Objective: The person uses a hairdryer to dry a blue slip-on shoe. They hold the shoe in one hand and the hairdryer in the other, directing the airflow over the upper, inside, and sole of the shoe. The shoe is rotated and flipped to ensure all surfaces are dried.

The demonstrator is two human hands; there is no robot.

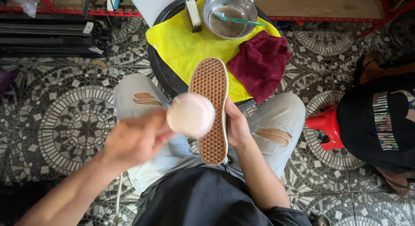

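My right hand (236, 125) grips the side of a shoe (212, 85) turned sole up, its brown waffle-patterned sole facing me above my lap. My left hand (136, 139) holds a round pale pink brush (190, 115), bristles showing, against the left part of the sole near its middle. The left hand is blurred. The shoe's toe end lies over a yellow cloth (181, 46).
A round black table (161, 72) bears the yellow cloth, a dark red cloth (261, 64), a steel bowl (229, 10) of murky water with a teal toothbrush (240, 20), and a wooden scrub brush (193, 14). Another person in black (380, 122) sits on a red stool (326, 124) at right.
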